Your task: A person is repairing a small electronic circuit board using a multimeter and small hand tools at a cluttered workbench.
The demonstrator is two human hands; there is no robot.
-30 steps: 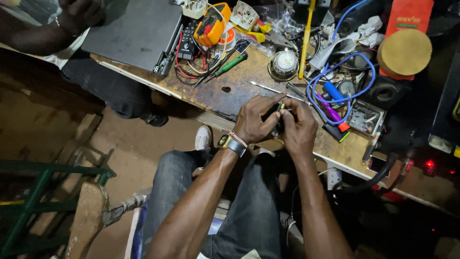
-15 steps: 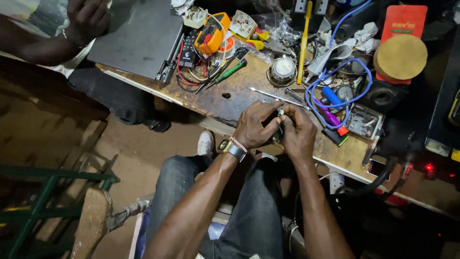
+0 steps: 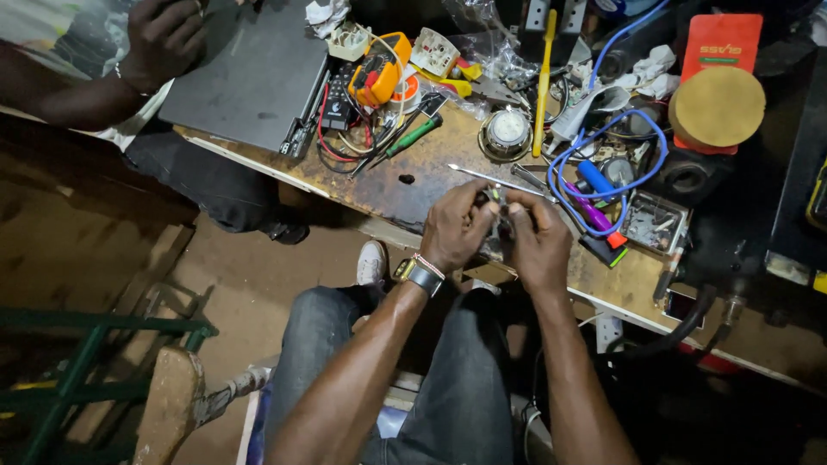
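My left hand point(image 3: 457, 228) and my right hand point(image 3: 541, 244) meet in front of me at the near edge of a cluttered wooden workbench point(image 3: 405, 185). Together they pinch a small dark part point(image 3: 502, 222) with thin wires or leads sticking up between the fingertips; most of it is hidden by my fingers. A watch with a yellow detail sits on my left wrist point(image 3: 419, 275). My knees in dark jeans are below the hands.
On the bench lie a closed grey laptop point(image 3: 245, 73), a yellow multimeter point(image 3: 379, 76) with red and black leads, a green screwdriver point(image 3: 412, 138), metal tweezers point(image 3: 491, 179), a coiled blue cable point(image 3: 607, 159) and a round brown disc point(image 3: 717, 108). Another person's hand point(image 3: 164, 39) rests at upper left.
My hands have stayed together on the small part, with slight finger shifts. The view has tilted a little, so the bench sits lower in frame.
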